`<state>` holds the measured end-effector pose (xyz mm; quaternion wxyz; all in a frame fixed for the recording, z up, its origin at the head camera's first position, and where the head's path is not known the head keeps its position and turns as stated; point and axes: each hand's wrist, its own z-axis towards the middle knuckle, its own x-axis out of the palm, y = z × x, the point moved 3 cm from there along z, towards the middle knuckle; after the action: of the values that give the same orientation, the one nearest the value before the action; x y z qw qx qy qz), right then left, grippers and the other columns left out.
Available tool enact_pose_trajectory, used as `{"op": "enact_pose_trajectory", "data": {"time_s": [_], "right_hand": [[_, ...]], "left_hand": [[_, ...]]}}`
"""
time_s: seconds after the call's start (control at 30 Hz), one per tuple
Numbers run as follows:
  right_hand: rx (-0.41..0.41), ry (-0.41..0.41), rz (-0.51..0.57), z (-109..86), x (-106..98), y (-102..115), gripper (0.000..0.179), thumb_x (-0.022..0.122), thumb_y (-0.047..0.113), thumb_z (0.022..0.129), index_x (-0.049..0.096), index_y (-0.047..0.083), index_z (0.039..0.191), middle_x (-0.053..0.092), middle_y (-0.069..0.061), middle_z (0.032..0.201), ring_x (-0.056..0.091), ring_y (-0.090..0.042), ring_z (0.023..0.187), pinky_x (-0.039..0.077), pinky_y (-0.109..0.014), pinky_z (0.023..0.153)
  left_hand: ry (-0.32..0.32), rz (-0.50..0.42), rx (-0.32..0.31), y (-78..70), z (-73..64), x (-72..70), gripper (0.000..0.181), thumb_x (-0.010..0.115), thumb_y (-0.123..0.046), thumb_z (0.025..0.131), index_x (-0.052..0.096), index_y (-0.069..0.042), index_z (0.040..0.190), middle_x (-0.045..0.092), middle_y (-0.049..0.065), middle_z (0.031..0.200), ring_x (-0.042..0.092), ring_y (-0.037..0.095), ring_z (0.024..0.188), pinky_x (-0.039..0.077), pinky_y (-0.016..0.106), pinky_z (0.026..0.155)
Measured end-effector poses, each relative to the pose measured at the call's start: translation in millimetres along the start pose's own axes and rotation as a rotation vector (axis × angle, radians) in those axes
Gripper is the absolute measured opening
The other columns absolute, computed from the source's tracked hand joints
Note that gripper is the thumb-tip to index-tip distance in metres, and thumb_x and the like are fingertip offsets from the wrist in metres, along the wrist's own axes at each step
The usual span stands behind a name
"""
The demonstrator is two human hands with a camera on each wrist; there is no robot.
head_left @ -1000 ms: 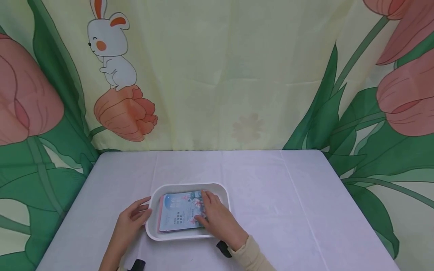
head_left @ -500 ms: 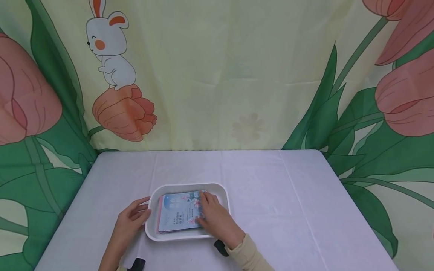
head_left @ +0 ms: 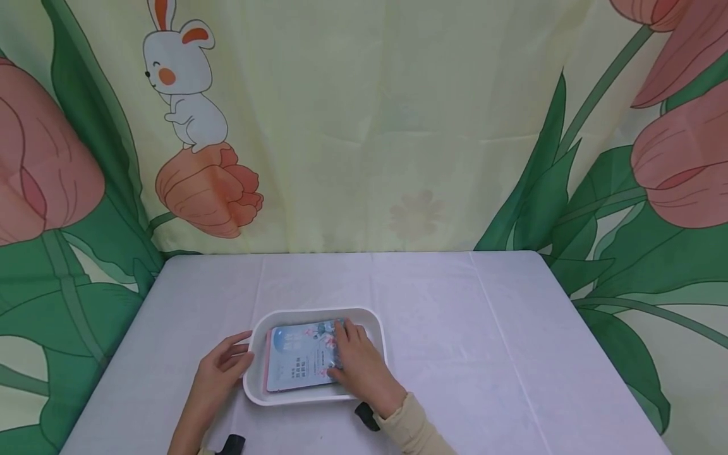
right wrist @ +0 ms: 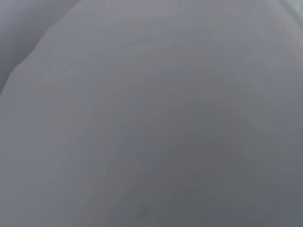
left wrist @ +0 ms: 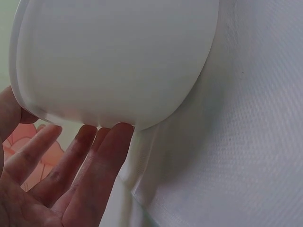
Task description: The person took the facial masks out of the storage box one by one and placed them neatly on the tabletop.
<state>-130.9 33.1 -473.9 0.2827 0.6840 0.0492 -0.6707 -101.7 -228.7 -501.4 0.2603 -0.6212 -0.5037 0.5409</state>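
A white tray (head_left: pixel 258 397) sits near the front of the table, holding a short stack of flat sachets. On top lies a pale blue sachet (head_left: pixel 296 357) with floral print and writing; a pink edge (head_left: pixel 266 360) shows below it. My left hand (head_left: pixel 216 366) holds the tray's left side, and in the left wrist view its thumb and fingertips touch the white wall (left wrist: pixel 118 61). Over the sachet's right end, my right hand (head_left: pixel 364 363) grips with fingers at the far edge and thumb nearer me. It hides that end. The right wrist view shows only a blurred pale surface.
A white cloth covers the table (head_left: pixel 443 316). Behind it hangs a curtain (head_left: pixel 364 126) printed with tulips and a rabbit. Black straps (head_left: pixel 366 417) show at both wrists.
My right hand has shifted slightly left, and the sachet's surface looks more crinkled beside its thumb. The left hand and tray have hardly moved.
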Motion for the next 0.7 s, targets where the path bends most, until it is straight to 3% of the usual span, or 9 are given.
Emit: {"op": "enact_pose_trajectory", "data": {"time_s": [0.37,0.7], "right_hand": [[-0.036,-0.027,0.058,3.7,0.1,3.7,0.089,0.088,0.019,0.075,0.037,-0.003,0.146,0.047,-0.018,0.136,0.049,-0.028,0.124,0.045,-0.038,0.108],[-0.007,-0.014,0.036,3.5,0.4,3.2,0.09,0.088,0.021,0.074,0.038,-0.005,0.144,0.055,-0.019,0.127,0.053,-0.026,0.113,0.047,-0.037,0.103]], "left_hand": [[0.005,-0.005,0.011,-0.4,-0.8,0.1,0.053,0.066,-0.03,0.096,0.048,-0.022,0.145,0.057,0.017,0.138,0.059,0.034,0.124,0.06,0.03,0.084],[0.006,-0.006,-0.003,0.4,-1.3,0.5,0.053,0.066,-0.032,0.096,0.047,-0.023,0.145,0.056,0.018,0.139,0.057,0.036,0.125,0.059,0.033,0.086]]}}
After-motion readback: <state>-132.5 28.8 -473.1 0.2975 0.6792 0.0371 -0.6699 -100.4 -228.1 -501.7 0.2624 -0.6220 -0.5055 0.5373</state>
